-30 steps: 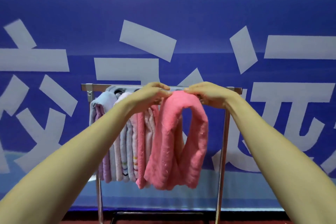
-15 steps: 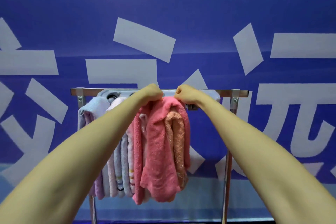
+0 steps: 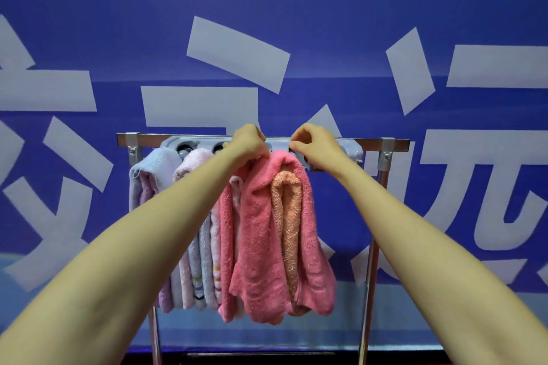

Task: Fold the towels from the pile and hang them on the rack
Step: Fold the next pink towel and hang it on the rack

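The pink towel (image 3: pixel 261 231) hangs long-axis down from the rack (image 3: pixel 385 143), its top fold between both hands: the left hand (image 3: pixel 249 142) grips it, while the right hand (image 3: pixel 314 147) curls just beside it, hold unclear.

You see through one wide-angle camera on your head, facing forward and roughly level at the rack (image 3: pixel 148 139) mid-frame, near enough that your outstretched left hand (image 3: pixel 249 142) and right hand (image 3: pixel 315 147) reach its top bar.
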`<state>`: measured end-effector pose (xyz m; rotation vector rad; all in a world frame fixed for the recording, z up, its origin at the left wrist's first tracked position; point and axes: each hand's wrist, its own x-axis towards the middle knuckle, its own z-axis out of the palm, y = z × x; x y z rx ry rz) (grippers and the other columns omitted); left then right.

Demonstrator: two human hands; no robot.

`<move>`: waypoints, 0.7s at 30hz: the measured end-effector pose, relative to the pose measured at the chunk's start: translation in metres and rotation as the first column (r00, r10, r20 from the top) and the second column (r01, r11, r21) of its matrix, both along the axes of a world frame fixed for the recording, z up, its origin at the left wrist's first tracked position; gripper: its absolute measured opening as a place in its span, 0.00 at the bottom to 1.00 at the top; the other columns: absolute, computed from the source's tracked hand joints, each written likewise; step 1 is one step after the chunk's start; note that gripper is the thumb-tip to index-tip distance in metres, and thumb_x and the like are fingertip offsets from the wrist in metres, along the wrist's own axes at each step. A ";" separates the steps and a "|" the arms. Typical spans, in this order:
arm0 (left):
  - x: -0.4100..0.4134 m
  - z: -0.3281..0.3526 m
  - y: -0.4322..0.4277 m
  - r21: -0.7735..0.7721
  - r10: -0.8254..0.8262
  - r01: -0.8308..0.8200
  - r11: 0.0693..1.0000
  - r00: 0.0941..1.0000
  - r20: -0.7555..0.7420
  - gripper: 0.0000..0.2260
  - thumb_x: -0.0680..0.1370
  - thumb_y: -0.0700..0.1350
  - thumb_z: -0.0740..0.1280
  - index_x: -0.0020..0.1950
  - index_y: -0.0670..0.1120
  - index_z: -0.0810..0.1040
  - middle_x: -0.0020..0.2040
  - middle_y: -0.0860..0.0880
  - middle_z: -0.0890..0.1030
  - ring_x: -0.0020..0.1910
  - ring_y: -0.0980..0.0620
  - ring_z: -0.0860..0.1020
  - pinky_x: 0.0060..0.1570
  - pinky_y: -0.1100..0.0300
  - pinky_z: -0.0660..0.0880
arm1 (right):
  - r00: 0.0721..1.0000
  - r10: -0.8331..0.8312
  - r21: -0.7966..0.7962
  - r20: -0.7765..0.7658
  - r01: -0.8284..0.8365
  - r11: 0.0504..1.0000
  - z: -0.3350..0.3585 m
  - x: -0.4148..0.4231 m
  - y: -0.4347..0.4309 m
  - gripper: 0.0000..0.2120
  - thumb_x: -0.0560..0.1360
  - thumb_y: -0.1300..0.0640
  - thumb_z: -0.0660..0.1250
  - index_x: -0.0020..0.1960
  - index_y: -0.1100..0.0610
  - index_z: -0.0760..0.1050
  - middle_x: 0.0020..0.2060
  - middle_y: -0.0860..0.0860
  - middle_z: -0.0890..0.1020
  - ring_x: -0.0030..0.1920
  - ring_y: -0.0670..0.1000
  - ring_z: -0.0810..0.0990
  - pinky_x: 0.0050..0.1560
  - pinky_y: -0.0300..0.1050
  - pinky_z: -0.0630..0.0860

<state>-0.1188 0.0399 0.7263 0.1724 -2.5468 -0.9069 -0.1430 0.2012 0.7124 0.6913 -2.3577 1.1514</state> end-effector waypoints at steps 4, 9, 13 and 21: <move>0.009 -0.001 -0.008 0.101 -0.075 0.082 0.992 0.995 -0.066 0.10 0.70 0.45 0.75 0.49 0.46 0.80 0.43 0.48 0.83 0.45 0.50 0.80 0.53 0.54 0.77 | 0.992 0.130 0.009 -0.008 -0.130 0.992 -0.007 0.026 0.007 0.08 0.78 0.52 0.65 0.46 0.55 0.79 0.39 0.46 0.80 0.39 0.43 0.76 0.39 0.35 0.71; 0.034 0.001 0.001 -0.145 -0.144 0.138 0.980 0.989 -0.035 0.11 0.79 0.45 0.62 0.57 0.44 0.80 0.48 0.45 0.84 0.49 0.48 0.80 0.52 0.56 0.74 | 0.984 0.171 0.043 0.042 -0.173 0.984 -0.018 0.037 0.010 0.16 0.81 0.49 0.59 0.47 0.59 0.79 0.41 0.50 0.81 0.41 0.45 0.75 0.47 0.43 0.71; 0.044 -0.009 0.004 -0.095 -0.127 0.118 0.988 0.988 -0.088 0.13 0.81 0.46 0.58 0.63 0.45 0.75 0.52 0.47 0.84 0.56 0.46 0.78 0.53 0.57 0.70 | 0.986 0.152 -0.062 0.072 -0.147 0.987 -0.023 0.047 0.010 0.15 0.81 0.50 0.59 0.55 0.59 0.78 0.50 0.51 0.82 0.49 0.45 0.77 0.51 0.40 0.72; 0.069 -0.060 0.010 -0.019 -0.043 0.039 0.999 0.871 -0.490 0.09 0.78 0.42 0.62 0.56 0.44 0.76 0.49 0.46 0.83 0.53 0.42 0.77 0.64 0.45 0.64 | 0.993 0.107 -0.206 0.045 -0.095 0.974 -0.054 0.063 0.004 0.17 0.77 0.53 0.66 0.66 0.52 0.72 0.61 0.47 0.78 0.61 0.46 0.74 0.60 0.39 0.68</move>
